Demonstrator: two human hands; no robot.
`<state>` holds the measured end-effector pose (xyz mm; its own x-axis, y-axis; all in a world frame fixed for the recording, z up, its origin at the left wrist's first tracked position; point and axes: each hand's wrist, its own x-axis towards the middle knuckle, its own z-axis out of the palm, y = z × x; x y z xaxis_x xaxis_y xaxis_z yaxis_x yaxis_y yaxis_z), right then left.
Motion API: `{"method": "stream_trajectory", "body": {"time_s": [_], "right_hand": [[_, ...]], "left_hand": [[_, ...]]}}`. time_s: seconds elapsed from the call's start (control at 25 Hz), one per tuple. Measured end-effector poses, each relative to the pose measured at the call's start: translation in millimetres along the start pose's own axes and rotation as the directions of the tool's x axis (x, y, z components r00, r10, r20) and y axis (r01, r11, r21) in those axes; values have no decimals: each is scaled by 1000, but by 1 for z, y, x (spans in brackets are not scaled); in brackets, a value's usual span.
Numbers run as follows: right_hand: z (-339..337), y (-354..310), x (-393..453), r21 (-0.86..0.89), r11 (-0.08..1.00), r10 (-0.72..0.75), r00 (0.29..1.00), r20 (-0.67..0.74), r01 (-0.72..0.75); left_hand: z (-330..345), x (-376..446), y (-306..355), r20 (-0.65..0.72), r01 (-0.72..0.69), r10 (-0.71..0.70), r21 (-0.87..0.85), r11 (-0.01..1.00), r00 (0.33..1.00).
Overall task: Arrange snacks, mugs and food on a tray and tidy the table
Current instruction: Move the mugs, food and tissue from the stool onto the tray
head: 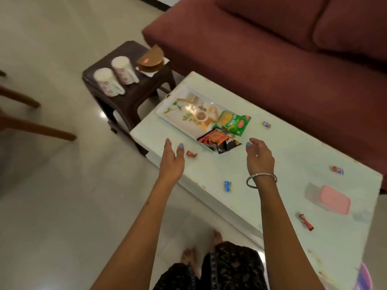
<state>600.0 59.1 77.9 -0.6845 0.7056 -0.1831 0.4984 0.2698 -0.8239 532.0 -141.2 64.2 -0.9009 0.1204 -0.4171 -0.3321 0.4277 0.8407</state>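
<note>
A white printed tray (pixel 178 114) lies near the left end of the pale table (pixel 272 155). A green snack packet (pixel 232 122) and a red-black snack packet (pixel 217 141) rest on its right end, partly over the rim. My left hand (pixel 171 158) and my right hand (pixel 259 155) hover open just in front of the tray, palms facing each other, holding nothing. Two white flowered mugs (pixel 114 79) stand upside down on a dark stool (pixel 134 91), beside a brown food item on a napkin (pixel 150 61).
Several small wrapped candies lie scattered on the table, such as a red one (pixel 191 154), a blue one (pixel 227 186) and another red one (pixel 306 221). A pink-lidded box (pixel 333 200) sits at the right. A maroon sofa (pixel 282 49) runs behind the table.
</note>
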Motion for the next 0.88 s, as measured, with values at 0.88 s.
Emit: {"method": "stream_trajectory", "body": {"time_s": [0.88], "right_hand": [[305,-226,115,-158,921,-225,818,529,355]], "left_hand": [[-201,235,34,-261,109,-121,-57,992,958]]}}
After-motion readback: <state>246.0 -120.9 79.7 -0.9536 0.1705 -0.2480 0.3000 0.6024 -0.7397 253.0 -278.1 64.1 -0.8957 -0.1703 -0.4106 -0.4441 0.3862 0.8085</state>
